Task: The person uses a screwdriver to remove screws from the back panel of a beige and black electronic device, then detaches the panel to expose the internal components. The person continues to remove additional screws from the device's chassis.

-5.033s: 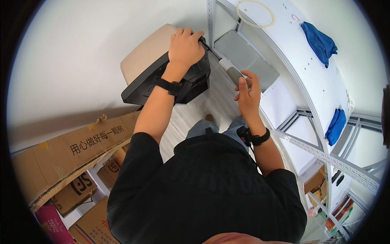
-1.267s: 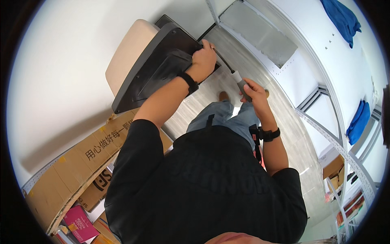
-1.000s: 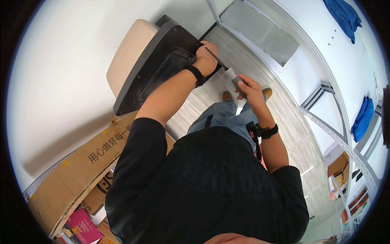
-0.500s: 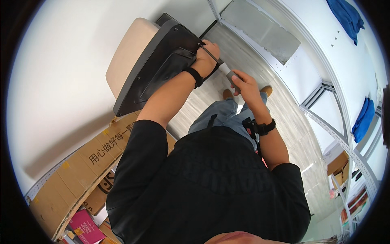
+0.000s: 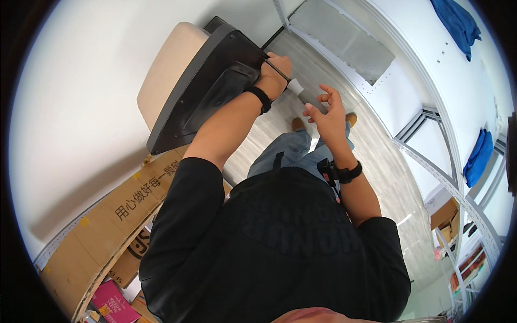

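Observation:
A screwdriver (image 5: 309, 99) with a grey handle, a white collar and a dark shaft slants toward the right edge of a black panel (image 5: 211, 75). Its tip meets the panel near the upper right corner. My right hand (image 5: 330, 116) has the handle between thumb and fingers in a loosened grip, its index finger lifted off. My left hand (image 5: 276, 72) is curled at the panel's edge beside the tip, and the shaft crosses over it. The left fingertips are partly hidden. The panel backs a beige rounded body (image 5: 168, 72) tilted against the white wall; small screws dot its rim.
Below the panel lies a long cardboard sheet (image 5: 97, 237), with cartons and a pink box (image 5: 114, 302) under it. White metal shelving (image 5: 431, 156) runs along the right, with blue cloths (image 5: 478, 158) on it. A grey stained panel (image 5: 344, 37) stands at the back.
My right fingers have loosened and spread on the screwdriver handle, with the index finger now raised. The left hand stays at the panel edge.

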`<state>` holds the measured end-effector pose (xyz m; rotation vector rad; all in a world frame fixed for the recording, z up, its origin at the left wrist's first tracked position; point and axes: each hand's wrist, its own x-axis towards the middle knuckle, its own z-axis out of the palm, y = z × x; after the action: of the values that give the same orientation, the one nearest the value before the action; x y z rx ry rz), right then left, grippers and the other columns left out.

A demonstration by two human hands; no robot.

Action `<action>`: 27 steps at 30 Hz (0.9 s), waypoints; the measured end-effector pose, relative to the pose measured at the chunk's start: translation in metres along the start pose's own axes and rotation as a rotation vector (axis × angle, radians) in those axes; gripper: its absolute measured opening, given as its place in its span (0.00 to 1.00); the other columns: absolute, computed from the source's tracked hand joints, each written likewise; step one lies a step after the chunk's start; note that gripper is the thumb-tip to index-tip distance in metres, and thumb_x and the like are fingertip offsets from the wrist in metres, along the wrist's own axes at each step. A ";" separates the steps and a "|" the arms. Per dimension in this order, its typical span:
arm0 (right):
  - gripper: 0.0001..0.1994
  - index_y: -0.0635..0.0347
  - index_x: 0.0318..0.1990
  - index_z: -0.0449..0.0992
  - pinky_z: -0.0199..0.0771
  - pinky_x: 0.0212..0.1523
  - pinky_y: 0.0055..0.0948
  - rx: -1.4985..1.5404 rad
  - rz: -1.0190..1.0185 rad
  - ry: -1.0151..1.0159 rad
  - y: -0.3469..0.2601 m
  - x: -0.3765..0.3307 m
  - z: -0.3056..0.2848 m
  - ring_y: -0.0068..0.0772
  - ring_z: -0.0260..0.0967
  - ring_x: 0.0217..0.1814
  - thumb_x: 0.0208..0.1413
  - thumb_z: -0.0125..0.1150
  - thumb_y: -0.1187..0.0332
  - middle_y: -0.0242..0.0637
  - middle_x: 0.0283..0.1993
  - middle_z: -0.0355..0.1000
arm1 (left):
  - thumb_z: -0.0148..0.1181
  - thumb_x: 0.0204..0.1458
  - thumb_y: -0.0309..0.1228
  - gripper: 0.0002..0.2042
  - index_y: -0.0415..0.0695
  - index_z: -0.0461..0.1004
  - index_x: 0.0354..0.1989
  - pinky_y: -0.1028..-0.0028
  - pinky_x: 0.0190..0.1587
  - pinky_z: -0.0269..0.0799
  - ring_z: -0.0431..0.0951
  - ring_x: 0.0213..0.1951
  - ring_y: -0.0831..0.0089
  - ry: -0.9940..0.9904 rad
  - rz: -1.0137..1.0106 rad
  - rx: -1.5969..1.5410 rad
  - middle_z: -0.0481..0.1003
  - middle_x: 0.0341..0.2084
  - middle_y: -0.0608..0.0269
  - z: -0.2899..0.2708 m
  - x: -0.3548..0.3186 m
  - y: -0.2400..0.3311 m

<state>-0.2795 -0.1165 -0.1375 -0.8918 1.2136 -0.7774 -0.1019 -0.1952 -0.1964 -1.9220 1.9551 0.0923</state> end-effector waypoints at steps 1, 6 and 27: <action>0.26 0.60 0.56 0.63 0.70 0.30 0.23 -0.009 -0.029 0.041 0.001 0.000 0.000 0.25 0.72 0.29 0.47 0.64 0.75 0.38 0.41 0.66 | 0.54 0.50 0.26 0.09 0.40 0.75 0.39 0.68 0.33 0.79 0.81 0.35 0.52 -0.030 0.009 0.000 0.71 0.41 0.28 -0.003 0.001 0.001; 0.21 0.63 0.53 0.68 0.70 0.31 0.22 -0.065 -0.149 0.169 0.003 0.001 0.003 0.22 0.72 0.30 0.50 0.64 0.73 0.36 0.34 0.71 | 0.57 0.48 0.26 0.10 0.39 0.73 0.39 0.68 0.34 0.79 0.81 0.35 0.51 0.051 -0.007 -0.062 0.70 0.41 0.25 0.008 0.002 -0.001; 0.20 0.63 0.54 0.60 0.63 0.20 0.18 0.266 0.207 0.045 -0.006 -0.005 0.002 0.22 0.65 0.22 0.57 0.58 0.70 0.42 0.43 0.65 | 0.59 0.47 0.27 0.11 0.36 0.72 0.38 0.70 0.29 0.78 0.81 0.30 0.55 -0.015 0.061 0.008 0.71 0.38 0.24 0.008 0.005 -0.001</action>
<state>-0.2788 -0.1148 -0.1299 -0.5251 1.1881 -0.7727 -0.0994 -0.1979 -0.2051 -1.8515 2.0018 0.1150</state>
